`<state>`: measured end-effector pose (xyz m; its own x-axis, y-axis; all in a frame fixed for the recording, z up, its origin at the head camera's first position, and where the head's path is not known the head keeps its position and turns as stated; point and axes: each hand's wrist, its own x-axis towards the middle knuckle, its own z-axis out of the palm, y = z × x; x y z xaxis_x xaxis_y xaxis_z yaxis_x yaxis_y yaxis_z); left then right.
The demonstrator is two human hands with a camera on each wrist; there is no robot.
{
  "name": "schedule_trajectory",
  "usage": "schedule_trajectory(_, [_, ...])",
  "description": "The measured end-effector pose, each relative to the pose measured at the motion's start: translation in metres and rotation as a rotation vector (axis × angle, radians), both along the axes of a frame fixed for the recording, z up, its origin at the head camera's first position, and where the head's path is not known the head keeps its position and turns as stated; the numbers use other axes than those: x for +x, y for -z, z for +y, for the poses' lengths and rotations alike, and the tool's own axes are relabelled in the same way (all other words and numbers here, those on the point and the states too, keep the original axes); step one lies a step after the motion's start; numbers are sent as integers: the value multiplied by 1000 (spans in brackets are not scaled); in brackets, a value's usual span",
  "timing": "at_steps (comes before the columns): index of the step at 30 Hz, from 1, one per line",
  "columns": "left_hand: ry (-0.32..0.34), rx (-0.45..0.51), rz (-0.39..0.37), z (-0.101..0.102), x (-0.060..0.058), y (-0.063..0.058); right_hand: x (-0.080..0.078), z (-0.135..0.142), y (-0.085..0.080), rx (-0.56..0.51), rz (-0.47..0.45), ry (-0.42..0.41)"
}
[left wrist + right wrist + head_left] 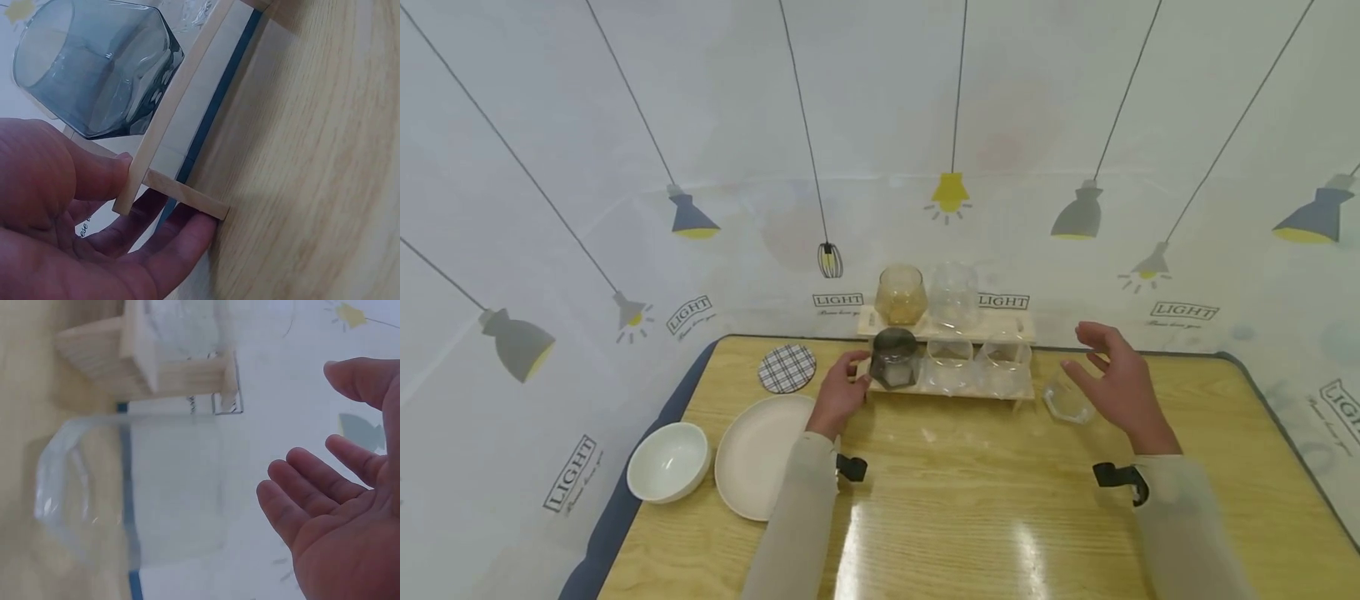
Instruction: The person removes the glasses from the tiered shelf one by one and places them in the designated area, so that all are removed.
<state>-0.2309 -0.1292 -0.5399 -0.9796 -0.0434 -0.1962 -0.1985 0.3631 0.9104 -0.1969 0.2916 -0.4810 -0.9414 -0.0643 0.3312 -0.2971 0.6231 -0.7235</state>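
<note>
A two-tier wooden rack (1019, 327) stands at the back of the table. My left hand (840, 392) grips its left end, thumb on the lower shelf board (164, 122) and fingers underneath by the wooden leg (187, 194). Just beside the thumb sits a smoky grey glass (100, 69), with two clear glasses (950, 371) to its right. An amber glass (901, 298) and a clear one (953, 298) occupy the upper tier. My right hand (1122, 390), fingers spread and holding nothing, hovers by a clear faceted glass (53, 487) on the table right of the rack.
At the left lie a checked round coaster (787, 368), a pale plate (752, 467) partly covered by my left sleeve, and a white bowl (668, 462) near the table edge. A lamp-printed backdrop (880, 150) rises right behind the rack.
</note>
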Motion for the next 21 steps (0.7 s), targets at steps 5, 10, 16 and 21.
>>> schedule_trajectory(5, [-1,5,-3,0,0,0,-14,-21,-14,-26,25,-20])
schedule_trajectory(10, [1,-18,0,-1,0,0,-29,-47,-30,-58,14,-53])
schedule_trajectory(16, [-1,-7,5,-1,0,0,-50,-77,-40,-115,26,-77])
schedule_trajectory(21, [5,-11,4,0,-1,-1,-64,-99,-44,-129,14,-94])
